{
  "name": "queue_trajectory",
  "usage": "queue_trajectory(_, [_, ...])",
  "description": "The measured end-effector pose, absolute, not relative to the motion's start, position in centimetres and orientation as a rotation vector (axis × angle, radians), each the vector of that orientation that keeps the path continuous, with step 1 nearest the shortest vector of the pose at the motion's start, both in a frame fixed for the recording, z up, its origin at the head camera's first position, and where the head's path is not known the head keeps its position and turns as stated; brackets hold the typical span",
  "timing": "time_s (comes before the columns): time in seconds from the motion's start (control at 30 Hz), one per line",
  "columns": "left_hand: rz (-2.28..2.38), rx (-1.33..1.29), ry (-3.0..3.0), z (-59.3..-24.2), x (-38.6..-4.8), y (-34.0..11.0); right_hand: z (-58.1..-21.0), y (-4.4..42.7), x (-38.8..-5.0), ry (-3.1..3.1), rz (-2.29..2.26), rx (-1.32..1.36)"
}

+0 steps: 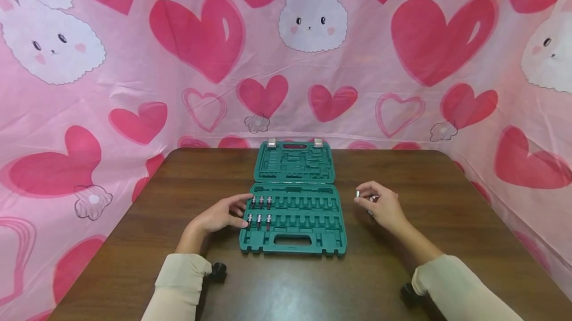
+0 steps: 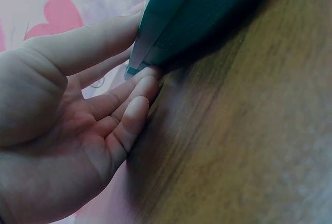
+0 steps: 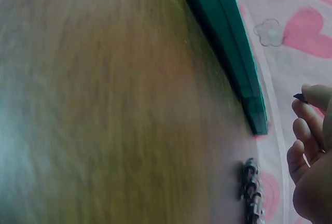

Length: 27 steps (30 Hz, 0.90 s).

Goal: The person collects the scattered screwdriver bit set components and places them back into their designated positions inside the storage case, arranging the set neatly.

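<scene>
1. Nearest me, my pale left sleeve [image 1: 176, 277] and right sleeve [image 1: 462, 284] lie over the brown wooden table [image 1: 286, 286], with a black device at each cuff, the left one [image 1: 219, 272] showing more clearly than the right one [image 1: 407, 291].
2. Just beyond, the open green case [image 1: 322, 238] lies flat on the table in front of me, its handle cut-out toward me.
3. My left hand [image 1: 223, 213] is at the case's left edge, thumb and forefinger wide apart and touching it, the other fingers loosely bent against its side.
4. In the case's nearer row, three metal bits [image 1: 259, 221] stand in the leftmost slots, close to my left thumb.
5. My right hand [image 1: 384, 209] is to the right of the case, apart from it, thumb and forefinger narrowed in a pinch on one small metal bit [image 1: 358, 194]; its exact shape is too small to tell.
6. Near that hand, loose metal bits [image 3: 252, 190] sit in a line on the table; I cannot tell how many.
7. In the farther row, three more bits [image 1: 261, 202] fill the leftmost slots.
8. Behind, the lid [image 1: 294, 166] lies opened back, two silvery latches [image 1: 272, 143] at its far edge.
9. Farthest, pink cloth [image 1: 366, 58] with hearts and white rabbits hangs around the table.
</scene>
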<state>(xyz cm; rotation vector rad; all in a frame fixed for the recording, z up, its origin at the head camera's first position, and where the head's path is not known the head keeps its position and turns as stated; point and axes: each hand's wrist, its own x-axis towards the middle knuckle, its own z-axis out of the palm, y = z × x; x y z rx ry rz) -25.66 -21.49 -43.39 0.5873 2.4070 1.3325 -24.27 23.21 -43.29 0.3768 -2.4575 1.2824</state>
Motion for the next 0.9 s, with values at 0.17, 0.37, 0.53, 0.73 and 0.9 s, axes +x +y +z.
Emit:
queue_trajectory(0.17, [1.333,0.595,2.405,-43.3,-25.7,-21.3,-43.6,22.6,-24.2,-2.453,1.313,0.391])
queue_trajectory(0.37, [1.333,0.6,2.41,-43.3,-25.7,-21.3,-44.1,21.7,-24.2,-2.413,1.325,0.414])
queue_trajectory(0.53, [1.337,0.622,2.406,-43.2,-25.6,-21.4,-44.1,20.8,-24.2,-2.438,1.301,0.401])
queue_trajectory(0.73, [1.352,0.607,2.4,-43.2,-25.6,-21.7,-44.0,19.3,-24.5,-2.493,1.32,0.382])
queue_trajectory(0.9, [1.339,0.621,2.404,-43.3,-25.6,-21.5,-43.8,17.9,-24.6,-2.509,1.321,0.378])
